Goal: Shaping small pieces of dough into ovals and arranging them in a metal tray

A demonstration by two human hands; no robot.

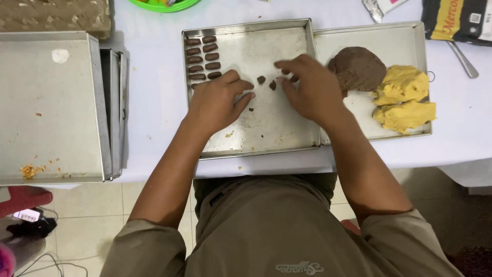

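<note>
My left hand (218, 100) lies palm down on the middle metal baking tray (271, 138), fingers spread near small brown dough bits (261, 80). My right hand (307, 87) hovers over the same tray, fingertips pinching a small brown dough piece at its right side. Two short columns of shaped brown dough pieces (202, 57) line the tray's far left corner. On the adjoining right tray (359, 38) rest a brown dough lump (359, 67) and two yellow dough lumps (405, 97).
A large metal tray (48, 113) with crumbs sits at left, with stacked trays beside it. A green bowl rim (164, 5), a spoon (464, 60) and a yellow-black package (456, 18) lie along the far edge. White cloth (154, 97) covers the table.
</note>
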